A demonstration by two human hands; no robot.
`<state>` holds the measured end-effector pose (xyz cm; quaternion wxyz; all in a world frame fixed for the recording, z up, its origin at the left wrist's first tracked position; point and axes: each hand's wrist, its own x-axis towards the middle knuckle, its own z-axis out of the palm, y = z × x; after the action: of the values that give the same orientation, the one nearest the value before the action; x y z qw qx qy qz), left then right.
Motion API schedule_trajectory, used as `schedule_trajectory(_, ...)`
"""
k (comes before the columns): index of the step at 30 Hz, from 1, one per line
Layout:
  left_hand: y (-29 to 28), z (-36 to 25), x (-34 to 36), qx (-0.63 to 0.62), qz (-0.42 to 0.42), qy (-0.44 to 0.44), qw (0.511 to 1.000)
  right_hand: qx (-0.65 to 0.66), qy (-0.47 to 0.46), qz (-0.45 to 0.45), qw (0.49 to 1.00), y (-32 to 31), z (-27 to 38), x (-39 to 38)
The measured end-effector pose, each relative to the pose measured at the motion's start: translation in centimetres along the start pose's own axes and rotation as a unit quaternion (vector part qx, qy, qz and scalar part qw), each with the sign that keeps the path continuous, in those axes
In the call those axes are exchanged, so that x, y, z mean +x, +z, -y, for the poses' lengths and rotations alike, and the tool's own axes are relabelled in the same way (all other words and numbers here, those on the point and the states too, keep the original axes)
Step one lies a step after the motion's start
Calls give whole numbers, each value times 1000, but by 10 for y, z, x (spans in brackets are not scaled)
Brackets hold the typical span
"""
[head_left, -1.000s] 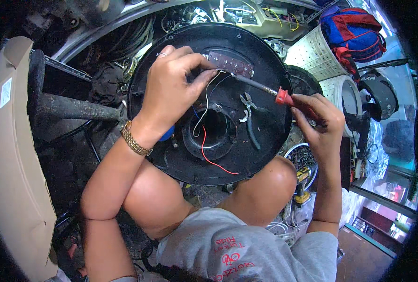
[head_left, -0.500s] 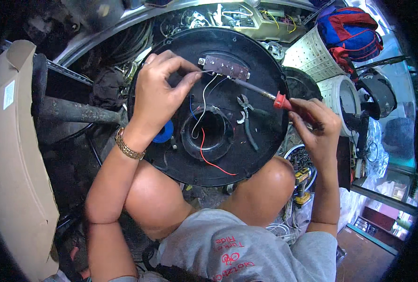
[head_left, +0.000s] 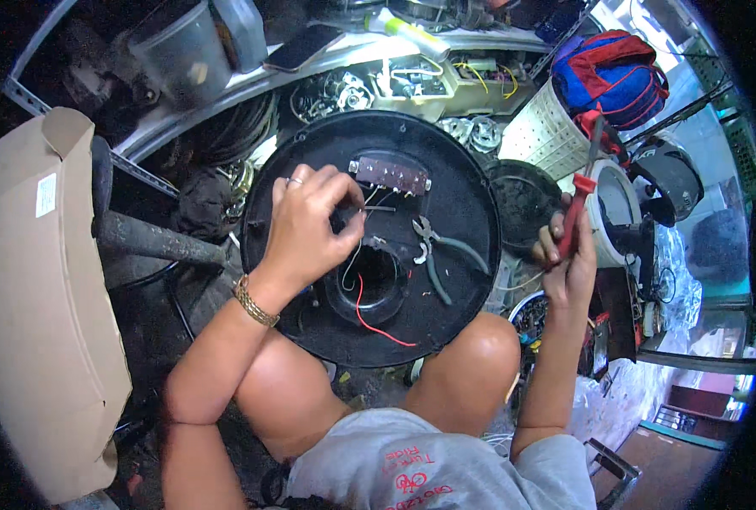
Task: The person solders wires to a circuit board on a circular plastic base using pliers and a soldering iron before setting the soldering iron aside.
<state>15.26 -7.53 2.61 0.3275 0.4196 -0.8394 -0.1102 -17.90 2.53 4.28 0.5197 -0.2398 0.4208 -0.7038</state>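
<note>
My left hand [head_left: 310,225] hovers over a round black plastic housing [head_left: 459,204], thumb and forefinger pinched at a thin grey wire [head_left: 382,208]. Just beyond the fingertips lies a dark brown terminal strip [head_left: 392,176] with solder points, thin wires trailing from it. My right hand [head_left: 569,251] grips the red handle of a soldering iron [head_left: 580,191], raised off the housing's right side with its shaft pointing up. Pliers [head_left: 433,251] with grey handles lie open on the housing. A loose red wire [head_left: 369,319] runs from its central hole.
The housing sits by my knees. A cardboard sheet [head_left: 46,280] stands at left near a metal post [head_left: 161,238]. Behind are a phone [head_left: 304,47] and trays of parts [head_left: 412,81]. At right are a white perforated basket [head_left: 540,127], a blue-red bag [head_left: 612,76] and a black helmet [head_left: 667,178].
My right hand has lifted the soldering iron away from the terminal strip and turned it upright. My left hand has drawn back from the strip with the thin grey wire. The view has shifted.
</note>
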Motion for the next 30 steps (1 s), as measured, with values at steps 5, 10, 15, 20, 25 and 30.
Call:
schedule_trajectory(5, 0, -3, 4, 16, -28, -18, 999, 39, 4, -55, 998, 12, -27, 13)
schedule_trajectory(10, 1, -11, 8, 67, -15, 1, 998, 10, -66, -62, 996, 15, -41, 14)
schedule_trajectory(15, 2, -10, 9, 86, -15, 0, 996, 21, -80, -77, 994, 20, -43, 3)
schedule_trajectory(20, 5, -13, 10, 92, 1, -12, 996, 44, -85, -55, 994, 19, -41, -1)
schedule_trajectory(25, 8, -15, 14, 93, -11, -27, 995, 44, -77, -44, 995, 19, -41, 0)
schedule_trajectory(30, 9, -14, 15, 88, 3, -31, 996, 45, -77, -46, 995, 18, -40, -1)
